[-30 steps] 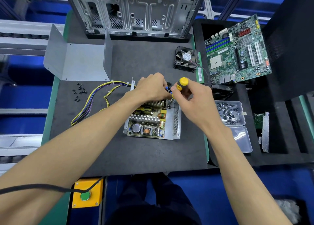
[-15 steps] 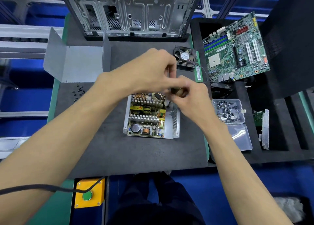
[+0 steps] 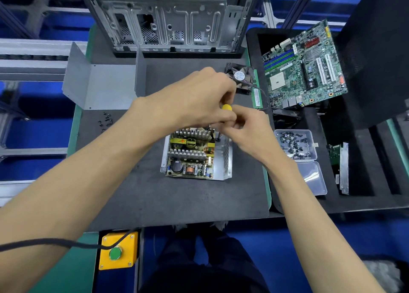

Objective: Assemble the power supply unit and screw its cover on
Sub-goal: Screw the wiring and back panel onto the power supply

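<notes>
The open power supply (image 3: 197, 157) lies mid-mat, showing its circuit board, heatsinks and coils inside a metal tray. Its grey bent cover (image 3: 106, 86) lies apart at the far left of the mat. A screwdriver with a yellow handle (image 3: 226, 107) stands upright, its shaft reaching down to the tray's far right corner. My right hand (image 3: 250, 133) pinches the handle from the right. My left hand (image 3: 199, 98) is curled over the handle from the left. The screw at the tip is too small to make out.
Loose black screws (image 3: 105, 121) lie left of the unit. A clear box of screws (image 3: 294, 144) sits to the right with its lid open. A fan (image 3: 241, 78), a motherboard (image 3: 303, 64) and a PC chassis (image 3: 168, 20) stand behind. A yellow button box (image 3: 117, 250) is at the near edge.
My left hand left the unit's far edge and rose onto the screwdriver handle. My right hand stayed on the screwdriver. The wire bundle at the left is now hidden behind my left arm.
</notes>
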